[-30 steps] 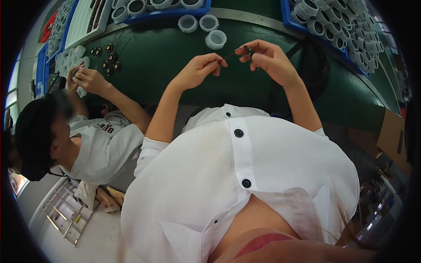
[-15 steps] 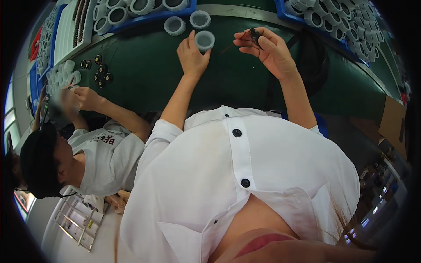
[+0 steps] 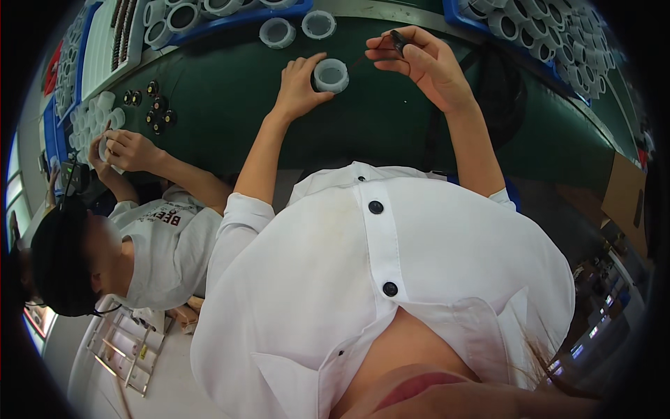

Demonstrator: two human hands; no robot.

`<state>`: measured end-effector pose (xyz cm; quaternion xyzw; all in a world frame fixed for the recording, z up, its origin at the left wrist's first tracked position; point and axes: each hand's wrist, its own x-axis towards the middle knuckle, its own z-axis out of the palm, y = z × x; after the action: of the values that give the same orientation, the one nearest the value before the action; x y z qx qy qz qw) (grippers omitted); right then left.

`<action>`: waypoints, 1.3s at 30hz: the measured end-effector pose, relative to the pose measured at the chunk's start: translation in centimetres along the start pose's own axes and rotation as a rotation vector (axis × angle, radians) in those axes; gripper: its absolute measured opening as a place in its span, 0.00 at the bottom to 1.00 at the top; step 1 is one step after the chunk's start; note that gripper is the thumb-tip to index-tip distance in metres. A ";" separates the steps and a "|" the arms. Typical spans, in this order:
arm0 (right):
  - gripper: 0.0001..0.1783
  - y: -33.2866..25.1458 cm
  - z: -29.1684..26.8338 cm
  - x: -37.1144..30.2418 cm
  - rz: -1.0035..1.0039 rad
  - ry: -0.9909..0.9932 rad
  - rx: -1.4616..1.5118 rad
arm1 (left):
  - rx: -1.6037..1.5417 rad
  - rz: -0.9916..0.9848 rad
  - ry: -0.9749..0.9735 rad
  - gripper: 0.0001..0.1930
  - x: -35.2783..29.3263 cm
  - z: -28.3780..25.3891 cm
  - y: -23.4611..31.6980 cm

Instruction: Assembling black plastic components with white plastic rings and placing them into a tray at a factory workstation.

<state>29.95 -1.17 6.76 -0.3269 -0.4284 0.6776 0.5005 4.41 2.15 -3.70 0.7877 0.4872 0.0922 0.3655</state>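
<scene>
My left hand curves round the near left side of a translucent white plastic ring-shaped cup, thumb on the near side and fingers on the far side. The cup stands on the dark green table. Pinched in my right hand, raised to the right of the cup, is a small black part; its exact kind I cannot make out. A thin reddish wire runs from this hand toward the cup's rim. Two similar cups, a left one and a right one, stand just beyond.
Blue trays of white ring cups line the far edge, with another tray at right. Several small black round parts lie to the left. A co-worker's hands hold a white cup beyond them. A black bag-like shape lies at right.
My left hand and the cup have come slightly nearer to me. My right hand with the black part has shifted a little away and left. The co-worker's hands have moved slightly.
</scene>
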 end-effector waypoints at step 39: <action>0.26 -5.0 9.3 -2.7 -0.345 -0.287 -0.191 | -0.152 0.330 0.818 0.37 -9.0 -5.1 10.9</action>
<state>24.59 -5.42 15.23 -0.1953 -0.6068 0.5779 0.5096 4.91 -5.74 9.14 0.7246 0.4515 0.4887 0.1799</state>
